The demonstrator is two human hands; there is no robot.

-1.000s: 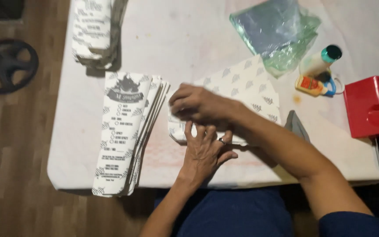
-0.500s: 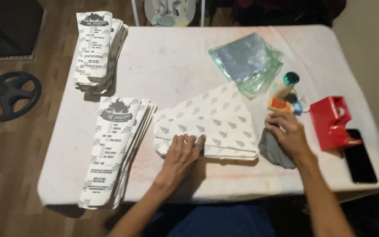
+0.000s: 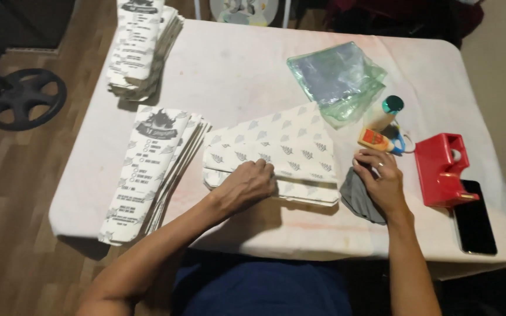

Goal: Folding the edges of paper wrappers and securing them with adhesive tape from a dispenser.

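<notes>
My left hand (image 3: 247,184) rests with curled fingers on a stack of white patterned paper sheets (image 3: 282,149) in the middle of the table (image 3: 235,70). It presses on the folded near edge of the stack. My right hand (image 3: 382,178) lies on a grey cloth (image 3: 355,199) just right of the stack, its fingers bent over the cloth's top. A small orange glue bottle (image 3: 372,139) and a white bottle with a teal cap (image 3: 385,111) lie just beyond that hand.
Two piles of printed white paper bags lie on the left: one close (image 3: 153,169), one at the far corner (image 3: 142,47). Green plastic bags (image 3: 335,79) lie at the back. A red tape dispenser (image 3: 440,167) and a black phone (image 3: 474,216) sit at the right edge. A black wheel (image 3: 24,96) is on the floor.
My right hand left the paper stack and moved right onto the grey cloth. My left hand closed its spread fingers on the stack's near edge. The view tilted up.
</notes>
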